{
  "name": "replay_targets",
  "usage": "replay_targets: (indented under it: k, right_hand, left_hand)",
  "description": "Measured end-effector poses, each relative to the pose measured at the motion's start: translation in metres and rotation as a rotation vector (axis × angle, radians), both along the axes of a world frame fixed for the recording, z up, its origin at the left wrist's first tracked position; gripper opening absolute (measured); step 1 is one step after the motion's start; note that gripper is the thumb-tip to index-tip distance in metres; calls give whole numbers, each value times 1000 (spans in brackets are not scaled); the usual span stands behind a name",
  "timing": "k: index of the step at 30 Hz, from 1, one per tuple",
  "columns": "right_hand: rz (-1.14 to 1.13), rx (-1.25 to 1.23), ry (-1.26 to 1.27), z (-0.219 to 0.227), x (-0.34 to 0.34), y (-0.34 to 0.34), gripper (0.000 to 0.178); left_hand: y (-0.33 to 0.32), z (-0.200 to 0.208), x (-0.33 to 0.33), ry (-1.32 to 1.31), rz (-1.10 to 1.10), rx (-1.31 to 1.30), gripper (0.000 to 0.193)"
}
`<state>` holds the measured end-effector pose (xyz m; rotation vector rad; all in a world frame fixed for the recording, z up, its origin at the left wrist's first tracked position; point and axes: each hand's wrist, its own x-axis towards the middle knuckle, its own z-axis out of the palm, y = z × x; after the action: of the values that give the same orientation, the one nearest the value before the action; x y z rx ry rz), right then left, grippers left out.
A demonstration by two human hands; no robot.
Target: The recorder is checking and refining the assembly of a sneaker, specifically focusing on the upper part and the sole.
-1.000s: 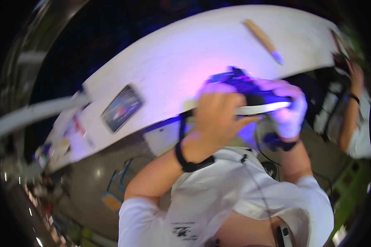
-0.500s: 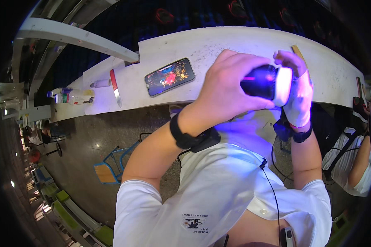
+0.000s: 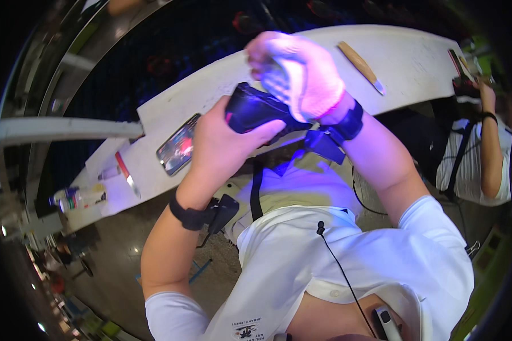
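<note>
My left hand (image 3: 224,133) is wrapped round a black shoe (image 3: 253,108), thumb over the near side and fingers behind. The shoe is tilted over the table's near edge, lit by purple light. A white patterned surface (image 3: 276,82), apparently its sole, faces my right hand. My right hand (image 3: 313,74) is raised beside it, with a red band at the wrist. Its fingers are blurred by motion; whether they press on the shoe cannot be made out. Left of my left hand, a phone (image 3: 176,149) with a lit screen lies on the white table (image 3: 404,62).
A wooden-handled knife (image 3: 359,63) lies right of my hands. A red-handled knife (image 3: 126,172) and plastic bottles (image 3: 79,199) are at the table's left end. A white metal post (image 3: 68,129) borders the left side. Another person (image 3: 478,153) sits at the far right.
Both hands and the shoe have moved left in view, and the shoe has turned. My right hand has swung up over its white side. The view has shifted, showing the wooden-handled knife more fully.
</note>
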<state>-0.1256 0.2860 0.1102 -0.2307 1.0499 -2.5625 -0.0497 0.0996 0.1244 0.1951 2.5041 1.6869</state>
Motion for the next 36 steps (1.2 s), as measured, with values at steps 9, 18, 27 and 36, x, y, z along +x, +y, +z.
replay_targets:
  k: [9, 18, 27, 36]
  right_hand:
    - [73, 179, 218, 5, -19, 22, 14]
    - [-111, 358, 517, -4, 18, 100, 74]
    - [-69, 905, 1009, 6, 93, 98, 99]
    - [-501, 1221, 1528, -11, 48, 107, 93]
  left_hand:
    - [34, 33, -49, -104, -87, -218, 46]
    - [103, 58, -45, 419, -488, -835, 83]
    - [20, 59, 5, 448, -520, -504, 95]
    - [-31, 10, 77, 381, -208, 229, 94]
